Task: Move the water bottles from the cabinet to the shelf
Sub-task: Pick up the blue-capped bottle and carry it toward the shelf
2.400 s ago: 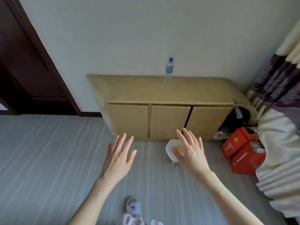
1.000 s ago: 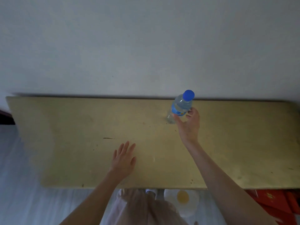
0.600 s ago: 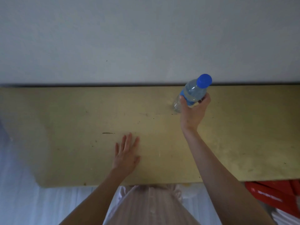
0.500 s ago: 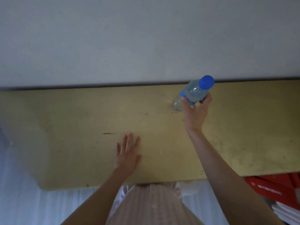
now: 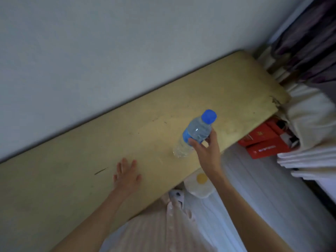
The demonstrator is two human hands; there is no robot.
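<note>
Head view now, and the whole scene has swung round since half a second ago: the cabinet (image 5: pixel 76 171) top, level across the frame then, runs on a steep slant from lower left to upper right, against the pale wall (image 5: pixel 109 51). The right hand (image 5: pixel 205 150) still has its fingers and thumb wrapped round the water bottle (image 5: pixel 195 133) at the blue label, the blue cap tilted up and to the right, and the bottle has come away from the wall side of the cabinet toward its front edge; whether the base is touching the top I cannot tell. The left hand (image 5: pixel 126 175) stays flat on the cabinet top, fingers spread, near the front edge and left of the bottle, beside a dark scratch. Newly in sight past the right end of the cabinet: red boxes (image 5: pixel 261 140) on the floor, folded white cloth (image 5: pixel 312 124), and a purple patterned curtain (image 5: pixel 307 39) at the far corner.
</note>
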